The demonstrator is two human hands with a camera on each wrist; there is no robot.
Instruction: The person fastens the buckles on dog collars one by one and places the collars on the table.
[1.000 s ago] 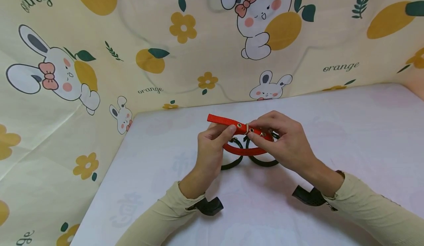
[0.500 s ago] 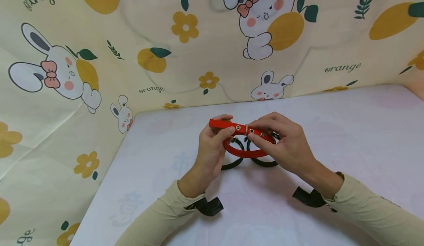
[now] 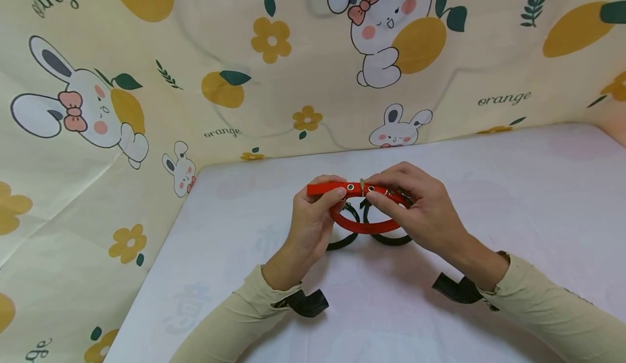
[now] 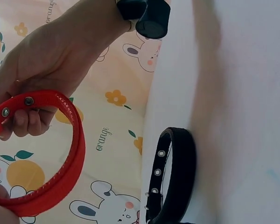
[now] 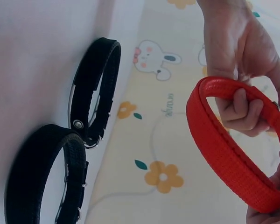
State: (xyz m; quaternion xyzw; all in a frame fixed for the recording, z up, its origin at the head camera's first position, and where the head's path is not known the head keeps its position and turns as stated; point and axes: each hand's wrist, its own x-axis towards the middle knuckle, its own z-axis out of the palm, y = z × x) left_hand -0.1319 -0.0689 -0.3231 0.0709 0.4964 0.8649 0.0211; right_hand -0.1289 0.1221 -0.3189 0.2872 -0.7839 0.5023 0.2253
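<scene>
Holding a red collar up off the desk, both hands work at its buckle end. The left hand pinches the free strap tail, thumb on top beside the eyelets; its grip is clenched on the strap. The right hand pinches the buckle side, fingers curled round the band, likewise grasping the red collar. The loop hangs below the fingers, closed into a ring.

Judgement on doing this well: keep the strap tail flat and level with the buckle so the eyelets line up; steady the buckle with the right hand while the left feeds or draws the tail; avoid twisting the band, which would make the prong miss its hole.

Directly beneath the red collar, two black collars stand on edge on the desk, side by side and touching or nearly so, each fastened into a ring.

The desk is covered in pale lilac cloth. Behind the red collar and off to its left rises a cream backdrop printed with rabbits, oranges and flowers. Both sleeves are beige, with dark wrist mounts.
</scene>
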